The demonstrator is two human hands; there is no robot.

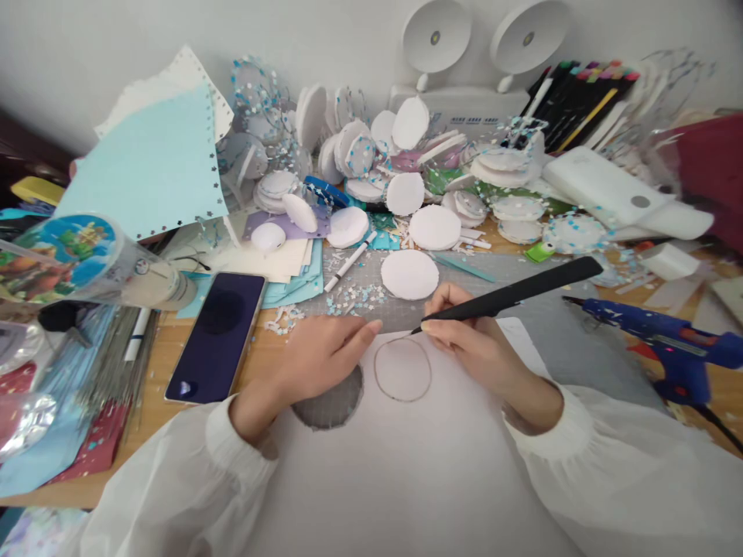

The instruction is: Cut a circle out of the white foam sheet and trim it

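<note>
A white sheet (371, 495) lies in front of me, with a drawn circle (402, 401) near its far edge. Left of that circle is a round cut-out hole (328, 406), through which the grey cutting mat shows. My left hand (325, 352) rests flat on the sheet beside the hole, fingers stretched out and holding nothing. Gripped in my right hand (467, 336) is a black craft knife (516, 290), tilted up to the right. Its tip is at the circle's far edge. Just beyond the sheet lies a loose white disc (409, 274).
A phone (217, 336) and a patterned cup (93, 259) are on the left. To the right lies a blue hot glue gun (667, 336) on the grey mat (580, 356). Piled white discs (435, 227), a white marker (350, 261) and a double-headed lamp (438, 35) line the back.
</note>
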